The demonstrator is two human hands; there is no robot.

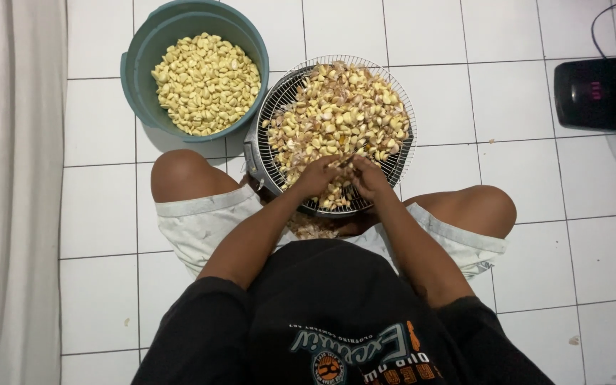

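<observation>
Both hands' fingers pinching garlic clove at wire tray near edge; bucket just beside.

Unpeeled garlic cloves heaped on wire tray

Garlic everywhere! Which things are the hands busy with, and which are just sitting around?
Busy with:
left hand and right hand, close together on the unpeeled garlic
wire rack holding that garlic
teal bucket of peeled cloves

Just sitting around:
black device on the floor
white curtain
</observation>
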